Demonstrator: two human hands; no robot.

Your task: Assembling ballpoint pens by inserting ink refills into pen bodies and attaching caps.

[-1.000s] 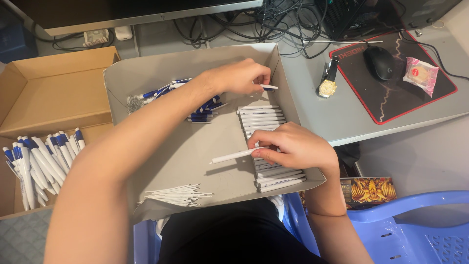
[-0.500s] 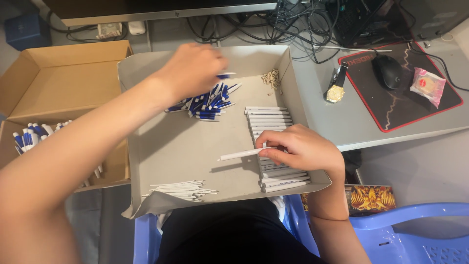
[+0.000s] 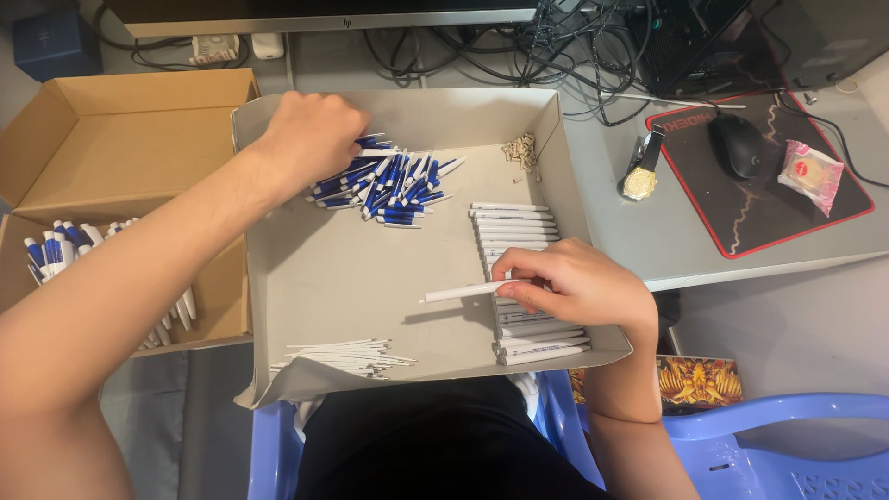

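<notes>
The work centres on the grey cardboard tray (image 3: pixel 370 268) that rests across the person's lap against the tabletop (image 3: pixel 639 231), and judging by how the parts lie, it looks partly done. In the brown carton (image 3: pixel 120 120) left of the tray, a batch of finished blue-and-white pens (image 3: pixel 56 250) already lies. Much is left inside the tray: a loose heap of blue pen parts (image 3: pixel 398 181) toward its far side, a neat row of white pen barrels (image 3: pixel 519 241) along its right side, a bundle of thin white refills (image 3: pixel 356 355) at its near edge, and a small cluster of springs (image 3: pixel 523 148) in its far right corner. The right hand (image 3: pixel 579 287) sits over the near end of the barrel row, fingers curled, thumb and forefinger pinching one white barrel (image 3: pixel 468 292) that juts leftward toward the tray's middle. The left hand (image 3: pixel 310 134) reaches to the tray's far left, knuckles up and fingers curled down onto the edge of the blue heap; whether it has already gripped a piece cannot be told from here.
</notes>
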